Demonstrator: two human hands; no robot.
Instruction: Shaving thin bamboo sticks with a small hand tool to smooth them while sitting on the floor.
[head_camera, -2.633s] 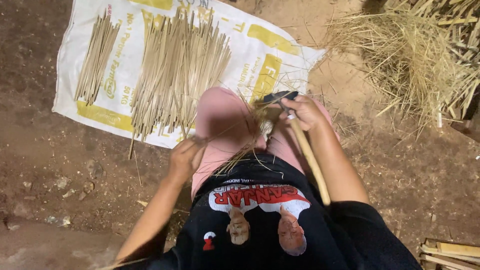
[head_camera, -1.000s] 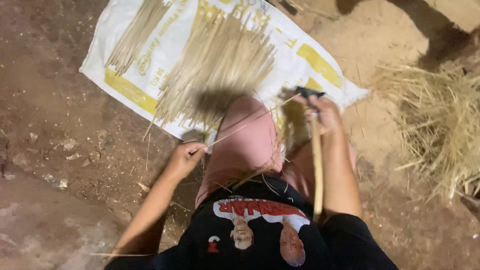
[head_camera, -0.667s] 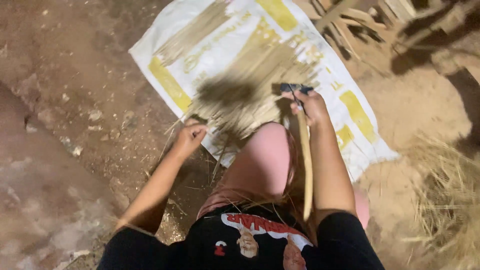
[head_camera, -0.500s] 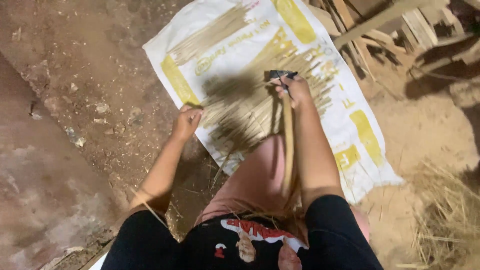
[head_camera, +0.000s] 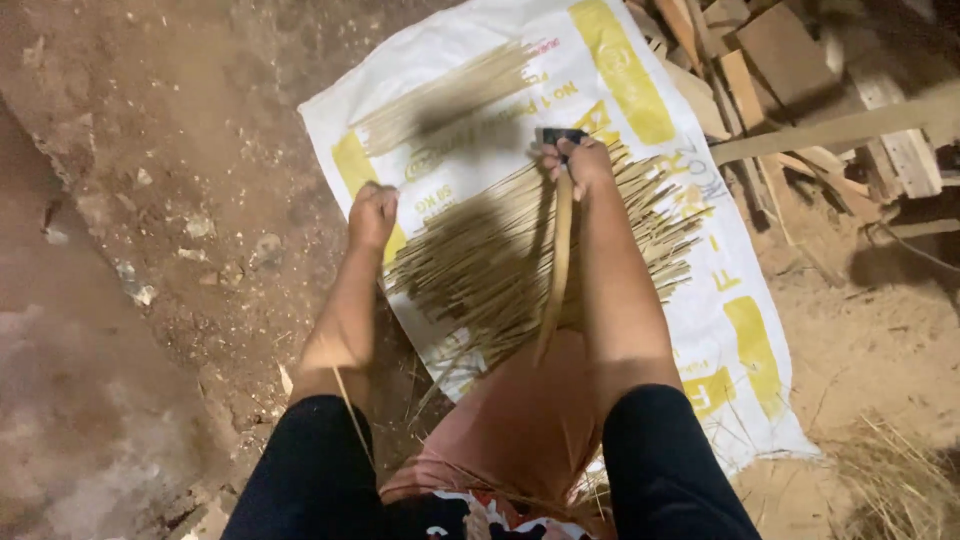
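My right hand (head_camera: 585, 168) is stretched out over a white sack with yellow patches (head_camera: 660, 120). It grips a dark-handled knife (head_camera: 560, 135) together with a long bamboo strip (head_camera: 556, 270) that runs back toward my pink-clad knee (head_camera: 510, 430). My left hand (head_camera: 372, 212) is closed in a fist at the sack's left edge. It holds a thin bamboo sliver (head_camera: 348, 405) that trails back along my forearm. A large pile of thin split sticks (head_camera: 480, 265) lies on the sack between my hands, and a smaller bundle (head_camera: 450, 92) lies farther out.
Wooden planks and offcuts (head_camera: 800, 70) are stacked at the upper right beside the sack. Loose straw (head_camera: 900, 480) lies at the lower right. Bare dirt ground with small stones (head_camera: 200, 225) spreads to the left.
Both hands have reached forward from my lap out over the sack. My left hand went to the sack's left edge with the sliver, and the view has swung right and tilted.
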